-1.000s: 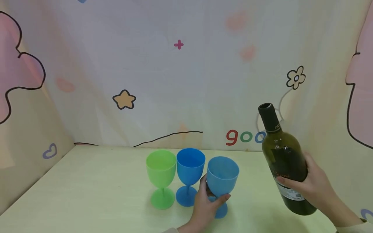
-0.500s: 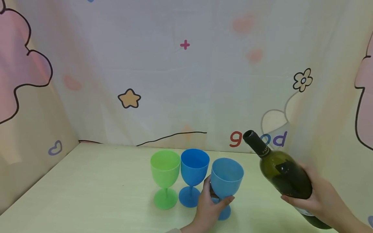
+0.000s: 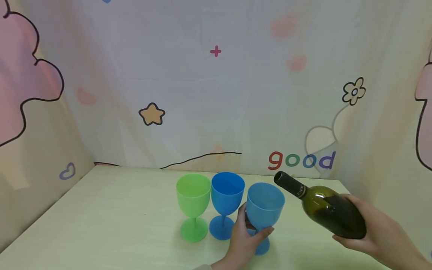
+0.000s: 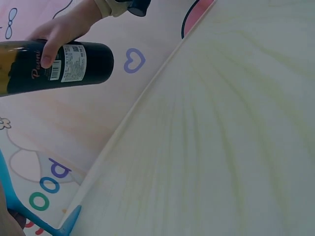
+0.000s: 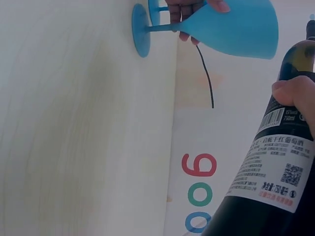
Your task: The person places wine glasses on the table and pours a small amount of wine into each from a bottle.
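My left hand (image 3: 240, 242) holds a light blue goblet (image 3: 264, 204) low, round its stem and the underside of the bowl. In the right wrist view this goblet (image 5: 236, 29) shows from the side. My right hand (image 3: 381, 225) grips a dark green wine bottle (image 3: 332, 213) round its lower body. The bottle is tilted, its uncorked mouth pointing left, above and to the right of the goblet's rim and apart from it. Its printed white label shows in the right wrist view. No liquid is seen leaving the mouth.
A deep blue goblet (image 3: 227, 198) and a light green goblet (image 3: 193, 198) stand upright side by side, left of the held one. They are on a pale table (image 3: 111, 221). A printed cloth backdrop (image 3: 189, 86) rises behind and at both sides.
My right hand has tipped the bottle from nearly upright to a strong leftward slant, its mouth coming down and left toward the goblet. My left hand keeps its hold. The view has shifted slightly.
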Demonstrator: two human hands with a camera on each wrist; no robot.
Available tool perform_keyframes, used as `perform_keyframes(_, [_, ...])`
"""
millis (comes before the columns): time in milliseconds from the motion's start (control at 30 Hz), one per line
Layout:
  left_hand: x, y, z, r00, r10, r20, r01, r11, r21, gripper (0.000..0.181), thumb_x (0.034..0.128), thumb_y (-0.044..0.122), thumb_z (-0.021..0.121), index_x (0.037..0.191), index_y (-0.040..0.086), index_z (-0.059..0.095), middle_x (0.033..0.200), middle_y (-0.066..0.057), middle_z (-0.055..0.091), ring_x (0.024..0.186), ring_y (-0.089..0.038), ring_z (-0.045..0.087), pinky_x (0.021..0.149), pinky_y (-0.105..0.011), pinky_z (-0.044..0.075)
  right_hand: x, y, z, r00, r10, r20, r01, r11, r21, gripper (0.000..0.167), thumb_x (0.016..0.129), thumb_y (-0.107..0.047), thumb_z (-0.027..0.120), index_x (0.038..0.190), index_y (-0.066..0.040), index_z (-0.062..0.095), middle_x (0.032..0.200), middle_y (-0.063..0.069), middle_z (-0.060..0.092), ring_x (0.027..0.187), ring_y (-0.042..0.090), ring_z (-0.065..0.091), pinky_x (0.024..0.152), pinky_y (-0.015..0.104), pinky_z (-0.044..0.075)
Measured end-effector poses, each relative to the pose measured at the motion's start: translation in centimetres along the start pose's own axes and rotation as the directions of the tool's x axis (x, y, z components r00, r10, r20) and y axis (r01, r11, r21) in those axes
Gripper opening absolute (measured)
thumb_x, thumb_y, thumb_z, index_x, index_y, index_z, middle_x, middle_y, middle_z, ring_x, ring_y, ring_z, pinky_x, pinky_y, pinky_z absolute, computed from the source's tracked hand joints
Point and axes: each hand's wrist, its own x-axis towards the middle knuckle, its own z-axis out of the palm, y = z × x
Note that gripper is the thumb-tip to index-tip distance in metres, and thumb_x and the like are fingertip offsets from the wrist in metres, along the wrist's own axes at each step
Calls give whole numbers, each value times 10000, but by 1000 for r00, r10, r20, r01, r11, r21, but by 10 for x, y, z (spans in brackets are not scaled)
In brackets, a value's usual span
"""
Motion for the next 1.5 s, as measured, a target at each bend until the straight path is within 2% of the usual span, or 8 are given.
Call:
perform_keyframes(133, [-1, 0, 3, 1000, -2, -5, 2, 1000, 1, 875, 806, 462, 740, 1473, 173, 254, 1409, -56, 480, 1126, -206, 543, 971, -458, 496, -1, 5, 0, 999, -38, -1, 38, 998, -56, 966, 431, -482, 937, 1222, -105, 531, 1006, 33, 643, 754, 47, 521, 560, 284, 482])
perform_keyframes(233, [-3, 1, 3, 1000, 1, -6, -1, 1000, -2, 868, 809, 457, 739, 1472, 174, 254, 1412, -51, 478, 1138, -209, 541, 978, -453, 494, -2, 7, 0, 998, -10, 56, 13, 998, -65, 976, 449, -492, 929, 1232, -83, 515, 1006, 89, 638, 780, 145, 558, 576, 391, 522])
perform_keyframes(367, [-3, 1, 4, 1000, 10, -1, -10, 1000, 1, 857, 814, 455, 734, 1469, 175, 258, 1412, -44, 479, 1140, -204, 541, 976, -436, 497, -3, 9, -1, 996, 6, 90, 0, 998, -67, 980, 448, -470, 933, 1227, -57, 505, 994, 140, 640, 778, 226, 579, 581, 479, 529])
perform_keyframes(533, [-2, 2, 4, 1000, 26, 2, -26, 1000, 1, 836, 825, 428, 733, 1465, 161, 266, 1407, -55, 482, 1143, -207, 542, 947, -399, 505, -4, 12, -1, 996, -11, 86, 20, 995, -101, 987, 428, -464, 939, 1226, -74, 509, 961, 131, 647, 754, 215, 577, 574, 467, 530])
perform_keyframes(700, [-4, 3, 3, 999, 34, 1, -34, 999, 8, 828, 832, 404, 735, 1466, 152, 265, 1409, -69, 480, 1140, -215, 545, 938, -395, 506, -6, 15, -1, 993, 1, 115, 14, 991, -133, 985, 434, -477, 935, 1231, -90, 506, 934, 132, 640, 727, 208, 565, 563, 470, 535])
perform_keyframes(933, [-5, 2, 2, 999, 43, -1, -43, 999, 8, 828, 835, 393, 735, 1469, 146, 262, 1416, -87, 471, 1162, -247, 540, 950, -449, 504, -3, 16, -4, 994, -98, 42, 104, 977, -187, 1005, 381, -479, 945, 1204, -80, 529, 902, 89, 639, 700, 160, 556, 542, 393, 523])
perform_keyframes(1233, [-4, 1, 2, 999, 37, -4, -37, 999, 16, 831, 830, 410, 735, 1467, 156, 266, 1420, -78, 471, 1166, -247, 537, 957, -438, 502, 1, 19, -8, 985, -166, 42, 171, 961, -217, 1029, 366, -590, 908, 1175, -62, 551, 890, 91, 638, 688, 160, 562, 540, 406, 532])
perform_keyframes(1500, [-3, 1, 1, 998, 58, -6, -58, 998, 14, 811, 839, 393, 731, 1464, 162, 269, 1422, -75, 467, 1173, -244, 531, 958, -446, 500, 7, 18, -13, 982, -180, 65, 190, 958, -216, 1000, 364, -539, 929, 1166, -67, 564, 889, 108, 646, 691, 177, 572, 562, 452, 552])
